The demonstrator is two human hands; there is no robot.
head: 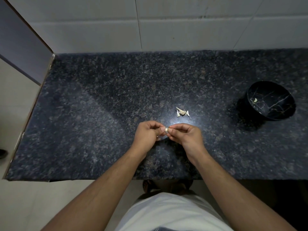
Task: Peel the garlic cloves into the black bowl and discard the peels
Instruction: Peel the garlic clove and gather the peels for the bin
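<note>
Left hand (148, 133) and right hand (185, 135) together pinch one garlic clove (166, 129) above the worktop (83, 114). Peels (182, 112) just beyond; a pale piece sits in the black bowl (273, 90), well right.

Over a dark speckled counter (83, 114), the left hand (146, 133) and right hand (186, 135) pinch one garlic clove (166, 129) between their fingertips. A small heap of peels (182, 112) lies just beyond them. Far right stands a black bowl (273, 90) holding one pale clove (255, 100).
</note>
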